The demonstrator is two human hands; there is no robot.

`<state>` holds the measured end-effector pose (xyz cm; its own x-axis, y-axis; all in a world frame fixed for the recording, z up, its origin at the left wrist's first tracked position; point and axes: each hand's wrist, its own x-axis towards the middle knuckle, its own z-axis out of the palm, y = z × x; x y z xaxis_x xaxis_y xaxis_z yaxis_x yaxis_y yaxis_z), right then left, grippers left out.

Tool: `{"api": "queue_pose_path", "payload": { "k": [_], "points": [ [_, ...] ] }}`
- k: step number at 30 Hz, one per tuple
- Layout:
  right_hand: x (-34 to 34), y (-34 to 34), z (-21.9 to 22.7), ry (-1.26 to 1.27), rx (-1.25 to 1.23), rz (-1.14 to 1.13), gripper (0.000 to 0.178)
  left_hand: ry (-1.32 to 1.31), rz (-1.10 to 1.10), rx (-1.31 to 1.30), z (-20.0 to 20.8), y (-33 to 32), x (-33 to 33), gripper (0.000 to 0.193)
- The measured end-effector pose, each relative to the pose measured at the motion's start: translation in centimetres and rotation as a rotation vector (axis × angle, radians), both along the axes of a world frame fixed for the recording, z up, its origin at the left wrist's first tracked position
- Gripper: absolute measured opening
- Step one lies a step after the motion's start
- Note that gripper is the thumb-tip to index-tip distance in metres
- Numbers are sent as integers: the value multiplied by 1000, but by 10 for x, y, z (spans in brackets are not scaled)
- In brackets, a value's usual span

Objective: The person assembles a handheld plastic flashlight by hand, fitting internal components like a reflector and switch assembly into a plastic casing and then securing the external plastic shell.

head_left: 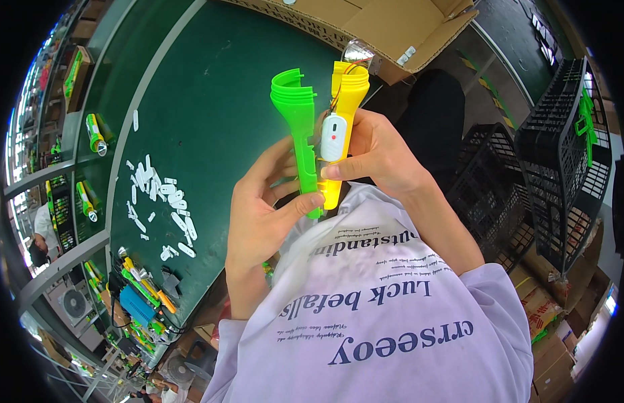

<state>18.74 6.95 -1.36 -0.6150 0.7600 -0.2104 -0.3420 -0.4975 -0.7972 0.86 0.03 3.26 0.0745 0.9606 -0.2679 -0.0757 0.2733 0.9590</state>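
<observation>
Both grips I see are closed: left hand (256,216) on a flared green plastic half-shell (300,127), right hand (391,161) on a flared yellow half-shell (353,88); white strips (173,196), perhaps plastic, lie left, brown cardboard box (392,25) beyond.

Pale lavender T-shirt (406,329), short loose sleeves (503,295), dark serif lettering (355,303) across the front, bare hands (255,218).
</observation>
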Motion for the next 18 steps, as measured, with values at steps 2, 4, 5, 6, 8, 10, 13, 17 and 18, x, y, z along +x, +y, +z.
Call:
{"api": "queue_pose_path", "payload": {
  "k": [2,4,5,6,8,10,13,17,18],
  "points": [
    [-1,-1,1,6,14,4,49,28,14,10,-1,0,3,68],
    [-1,-1,4,13,30,10,49,108,53,-12,-2,2,5,66],
    [0,-1,5,15,34,20,49,107,53,-13,-2,3,5,66],
    [1,-2,6,16,38,30,50,95,38,-16,-1,4,5,66],
    [2,-2,6,11,33,41,51,83,22,-20,-1,4,4,66],
    [4,-1,6,5,29,53,52,81,2,-4,-2,3,4,66],
    [6,0,5,-21,29,53,53,75,9,-12,0,4,4,67],
    [7,0,7,-49,23,28,55,80,4,2,-2,1,2,67],
    [7,0,7,-59,33,22,55,82,10,1,-3,1,3,66]
  ]
}}
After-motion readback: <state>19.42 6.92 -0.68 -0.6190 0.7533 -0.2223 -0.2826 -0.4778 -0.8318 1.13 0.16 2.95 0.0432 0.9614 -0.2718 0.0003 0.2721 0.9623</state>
